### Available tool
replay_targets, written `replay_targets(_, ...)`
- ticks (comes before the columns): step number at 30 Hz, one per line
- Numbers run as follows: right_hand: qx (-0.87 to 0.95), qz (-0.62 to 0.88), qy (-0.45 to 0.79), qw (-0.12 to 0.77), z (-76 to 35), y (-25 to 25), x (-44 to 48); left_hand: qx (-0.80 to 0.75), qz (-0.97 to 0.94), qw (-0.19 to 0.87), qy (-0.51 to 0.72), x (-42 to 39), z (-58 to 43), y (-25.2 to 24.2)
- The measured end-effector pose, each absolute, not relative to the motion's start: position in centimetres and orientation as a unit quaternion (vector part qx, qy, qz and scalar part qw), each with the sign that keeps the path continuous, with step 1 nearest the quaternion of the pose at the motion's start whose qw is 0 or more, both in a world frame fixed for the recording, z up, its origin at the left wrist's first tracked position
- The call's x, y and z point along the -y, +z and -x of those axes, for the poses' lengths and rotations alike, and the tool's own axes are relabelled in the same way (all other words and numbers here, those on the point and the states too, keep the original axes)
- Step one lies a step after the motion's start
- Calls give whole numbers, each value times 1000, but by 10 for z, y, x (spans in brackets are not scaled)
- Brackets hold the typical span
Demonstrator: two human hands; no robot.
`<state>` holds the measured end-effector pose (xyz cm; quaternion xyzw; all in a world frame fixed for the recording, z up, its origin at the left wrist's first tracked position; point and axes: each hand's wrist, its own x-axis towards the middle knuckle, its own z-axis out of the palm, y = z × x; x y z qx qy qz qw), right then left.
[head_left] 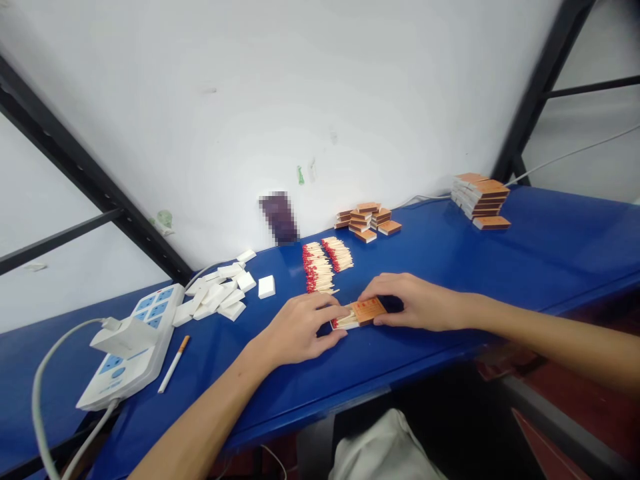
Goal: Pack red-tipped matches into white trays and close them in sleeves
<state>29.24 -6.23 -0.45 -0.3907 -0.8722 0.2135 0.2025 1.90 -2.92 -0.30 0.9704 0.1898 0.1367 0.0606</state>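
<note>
Part-open matchbox point(364, 313) near bench point(500, 253) front edge, between hands, long axis roughly left-right. Left hand point(303, 327) fingers pinch tray point(353, 326) end; right hand point(423, 305) fingers clamp cover point(371, 309). Equally near.

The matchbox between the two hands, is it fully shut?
No, its white tray sticks out of the orange sleeve, showing red-tipped matches inside.

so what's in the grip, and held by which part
A partly open matchbox: the left grip at its exposed white tray, the right grip on its orange sleeve.
</note>
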Motion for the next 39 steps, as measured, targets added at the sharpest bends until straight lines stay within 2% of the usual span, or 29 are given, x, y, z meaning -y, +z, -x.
replay_targets(8,864,396,213,228,-298,-10,63,-181,-972,72,135,28,-20,-6)
replay_targets(18,876,372,211,226,-285,-9,64,-210,-923,240,218,34,-29,-13)
replay_targets(23,885,357,203,219,-272,-11,65,-193,-912,277,232,35,-30,-12)
replay_targets(28,884,363,171,239,-282,-12,66,-202,-932,224,201,38,-27,-8)
replay_targets(31,884,398,48,242,-320,-11,58,-207,-951,152,172,37,-26,-8)
replay_targets(35,791,541,-73,275,-416,-13,41,-197,-961,105,165,35,-28,-10)
replay_targets(39,693,663,-134,249,-508,-22,36,-183,-964,104,162,33,-33,-10)
